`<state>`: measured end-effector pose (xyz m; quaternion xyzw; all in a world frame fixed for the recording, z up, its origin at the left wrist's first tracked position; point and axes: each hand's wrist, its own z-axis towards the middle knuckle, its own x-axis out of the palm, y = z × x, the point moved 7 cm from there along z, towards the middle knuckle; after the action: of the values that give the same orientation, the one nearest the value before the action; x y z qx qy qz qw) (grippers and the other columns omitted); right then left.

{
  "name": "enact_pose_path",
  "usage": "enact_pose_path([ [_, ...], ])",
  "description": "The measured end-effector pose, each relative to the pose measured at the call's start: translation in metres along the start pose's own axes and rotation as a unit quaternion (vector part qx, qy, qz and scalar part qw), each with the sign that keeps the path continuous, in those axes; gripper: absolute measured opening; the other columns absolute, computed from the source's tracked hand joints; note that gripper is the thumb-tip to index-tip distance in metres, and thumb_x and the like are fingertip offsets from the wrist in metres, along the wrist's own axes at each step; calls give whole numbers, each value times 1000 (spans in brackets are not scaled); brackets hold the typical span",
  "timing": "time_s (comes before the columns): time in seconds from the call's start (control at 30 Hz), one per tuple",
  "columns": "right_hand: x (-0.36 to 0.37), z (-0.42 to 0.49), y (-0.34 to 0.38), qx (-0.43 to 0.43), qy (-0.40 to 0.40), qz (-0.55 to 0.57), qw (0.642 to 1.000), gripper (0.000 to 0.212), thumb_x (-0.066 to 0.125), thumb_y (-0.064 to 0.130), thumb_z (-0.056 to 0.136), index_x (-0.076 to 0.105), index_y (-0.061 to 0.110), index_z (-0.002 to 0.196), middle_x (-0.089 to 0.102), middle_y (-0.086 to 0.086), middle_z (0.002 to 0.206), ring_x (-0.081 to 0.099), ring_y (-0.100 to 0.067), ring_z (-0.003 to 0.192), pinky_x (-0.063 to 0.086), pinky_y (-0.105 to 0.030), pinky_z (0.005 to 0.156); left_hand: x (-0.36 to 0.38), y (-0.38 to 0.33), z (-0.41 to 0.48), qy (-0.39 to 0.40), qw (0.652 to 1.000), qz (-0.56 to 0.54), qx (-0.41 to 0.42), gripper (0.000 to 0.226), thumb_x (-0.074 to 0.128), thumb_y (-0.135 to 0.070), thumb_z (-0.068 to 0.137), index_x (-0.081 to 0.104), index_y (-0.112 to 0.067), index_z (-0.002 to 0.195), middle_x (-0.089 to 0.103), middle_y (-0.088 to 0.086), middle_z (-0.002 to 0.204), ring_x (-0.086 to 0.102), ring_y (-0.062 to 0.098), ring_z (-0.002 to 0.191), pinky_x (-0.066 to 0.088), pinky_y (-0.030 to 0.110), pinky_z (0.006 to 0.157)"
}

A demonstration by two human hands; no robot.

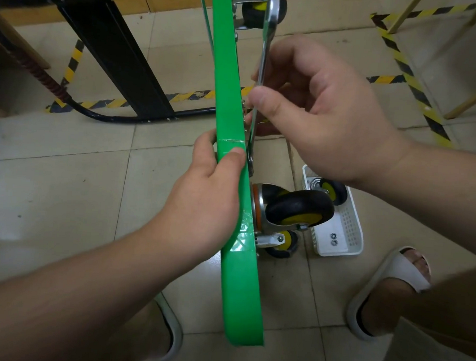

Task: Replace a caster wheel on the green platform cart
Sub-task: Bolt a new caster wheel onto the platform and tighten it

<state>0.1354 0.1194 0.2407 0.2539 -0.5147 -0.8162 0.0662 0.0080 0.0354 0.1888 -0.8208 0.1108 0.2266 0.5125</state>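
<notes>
Steady cart (231,69), stood on edge on the floor, by its top rim, left hand (210,206) wrapped there, right hand (325,116) pinching wrench (264,57) mid-shank beside the underside above the caster (298,208); likely stiff, slick, prone to tipping.
</notes>
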Motion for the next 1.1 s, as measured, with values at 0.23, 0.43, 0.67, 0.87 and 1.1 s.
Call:
enact_pose_path([
  [0.23, 1, 4, -8, 38, -6, 45, 998, 10, 59, 14, 99, 54, 11, 108, 65, -16, 104, 72, -27, 91, 63, -34, 72, 0, -1, -2, -4, 1000, -1, 3, 36, 32, -47, 104, 35, -48, 140, 60, -16, 86, 61, -5, 65, 40, 15, 49],
  [0.43, 4, 6, -26, 103, -11, 40, 994, 7, 60, 17, 99, 55, 13, 103, 67, -17, 100, 73, -28, 88, 64, -42, 68, 1, -1, -1, -2, 1000, 2, 6, 39, 32, -47, 105, 32, -49, 143, 58, -19, 89, 58, -14, 67, 38, 12, 46],
  [0.67, 4, 8, -32, 154, -8, 41, 987, 7, 59, 17, 101, 56, 12, 104, 71, -20, 98, 75, -27, 87, 64, -43, 69, 1, -1, -2, 2, 1000, -13, 2, 35, 33, -46, 104, 35, -50, 139, 61, -15, 87, 63, 4, 68, 46, 18, 54],
  [0.87, 9, 13, -28, 178, 26, 43, 983, 2, 57, 19, 102, 55, 20, 101, 73, -14, 91, 76, -26, 81, 64, -41, 69, 1, -1, -1, 1, 1000, -11, 6, 36, 34, -45, 104, 35, -48, 139, 62, -13, 88, 63, 7, 73, 47, 24, 62],
  [1.1, 14, 14, -45, 279, 15, 97, 955, 16, 53, 21, 104, 59, 9, 113, 72, -17, 95, 76, -31, 81, 63, -31, 63, 0, 0, -2, 0, 1000, -6, 4, 37, 33, -46, 104, 33, -50, 141, 59, -16, 85, 61, 2, 66, 42, 16, 51],
])
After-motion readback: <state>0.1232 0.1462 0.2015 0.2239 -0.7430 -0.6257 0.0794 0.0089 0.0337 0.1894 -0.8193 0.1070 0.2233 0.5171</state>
